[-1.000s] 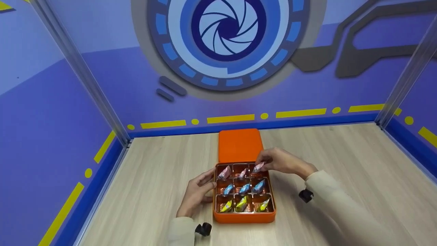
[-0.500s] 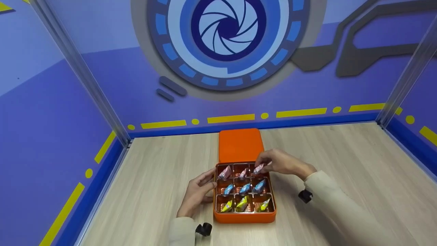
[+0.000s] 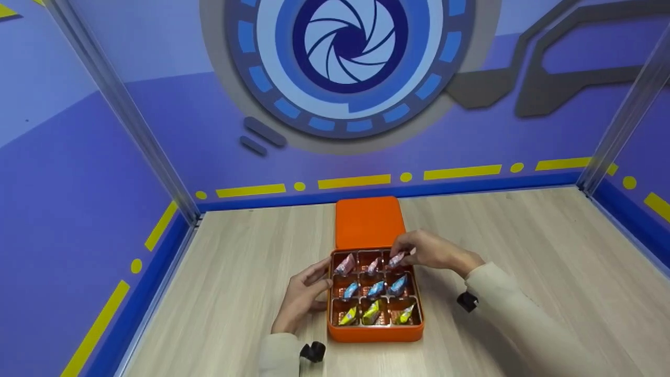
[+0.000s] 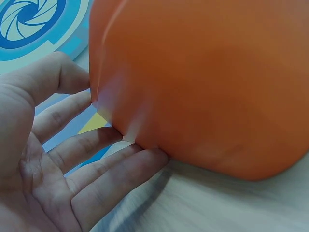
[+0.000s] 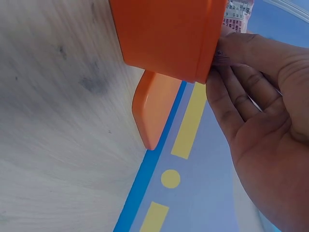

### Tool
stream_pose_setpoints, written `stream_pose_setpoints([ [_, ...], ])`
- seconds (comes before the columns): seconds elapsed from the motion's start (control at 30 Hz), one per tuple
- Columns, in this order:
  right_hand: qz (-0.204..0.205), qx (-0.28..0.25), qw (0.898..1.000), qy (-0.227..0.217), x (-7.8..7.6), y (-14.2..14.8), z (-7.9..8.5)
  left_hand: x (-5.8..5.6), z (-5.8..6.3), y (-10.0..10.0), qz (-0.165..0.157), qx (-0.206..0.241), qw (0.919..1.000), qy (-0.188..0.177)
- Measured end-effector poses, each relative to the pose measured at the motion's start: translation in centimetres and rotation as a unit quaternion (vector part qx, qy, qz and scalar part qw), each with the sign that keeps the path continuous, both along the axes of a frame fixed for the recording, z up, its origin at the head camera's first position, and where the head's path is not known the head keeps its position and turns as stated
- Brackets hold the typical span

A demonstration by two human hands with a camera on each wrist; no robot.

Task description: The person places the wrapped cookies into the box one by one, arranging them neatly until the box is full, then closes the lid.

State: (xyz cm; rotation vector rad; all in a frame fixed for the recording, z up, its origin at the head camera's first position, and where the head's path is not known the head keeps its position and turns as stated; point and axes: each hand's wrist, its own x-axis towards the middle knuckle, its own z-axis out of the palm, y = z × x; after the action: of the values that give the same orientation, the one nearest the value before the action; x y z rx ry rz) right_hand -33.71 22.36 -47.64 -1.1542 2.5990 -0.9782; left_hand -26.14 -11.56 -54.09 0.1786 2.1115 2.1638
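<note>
An orange box with a divided clear tray stands on the table, a small wrapped candy in each compartment. At the back right compartment, my right hand pinches a pink wrapped candy between thumb and fingers. The printed pink wrapper sticks up past the box edge in the right wrist view. My left hand rests against the box's left side, its fairly straight fingertips touching the wall. Pink candies fill the back row, blue candies the middle, yellow candies the front.
The orange lid lies flat on the table directly behind the box. The light wood table is enclosed by printed blue-purple panels at the back and both sides.
My right hand has lowered very slightly with the pink candy, which sits a touch deeper in the back right compartment. The left hand and box stay in place.
</note>
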Motion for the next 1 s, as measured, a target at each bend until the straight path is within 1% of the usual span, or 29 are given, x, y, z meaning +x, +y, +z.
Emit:
stream_pose_setpoints([
  [0.17, 0.008, 0.000, 1.000, 0.009, 0.02, 0.04, -0.15, -0.03, -0.12, 0.10, -0.006, -0.003, 0.9999, 0.015],
  [0.43, 0.010, -0.006, 1.000, -0.029, 0.12, -0.12, -0.07, 0.03, -0.11, 0.16, 0.000, 0.004, 0.9999, 0.009],
  [0.63, 0.007, -0.005, 1.000, -0.021, 0.17, -0.13, -0.07, 0.14, -0.02, 0.28, 0.007, 0.004, 1.0000, -0.004],
  [0.83, -0.001, -0.003, 1.000, -0.014, 0.31, -0.20, 0.01, 0.16, 0.08, 0.22, 0.005, 0.016, 0.9998, -0.013],
  [1.0, -0.015, -0.011, 1.000, -0.005, 0.25, -0.22, -0.02, 0.14, 0.11, 0.20, 0.004, 0.014, 0.9997, -0.019],
])
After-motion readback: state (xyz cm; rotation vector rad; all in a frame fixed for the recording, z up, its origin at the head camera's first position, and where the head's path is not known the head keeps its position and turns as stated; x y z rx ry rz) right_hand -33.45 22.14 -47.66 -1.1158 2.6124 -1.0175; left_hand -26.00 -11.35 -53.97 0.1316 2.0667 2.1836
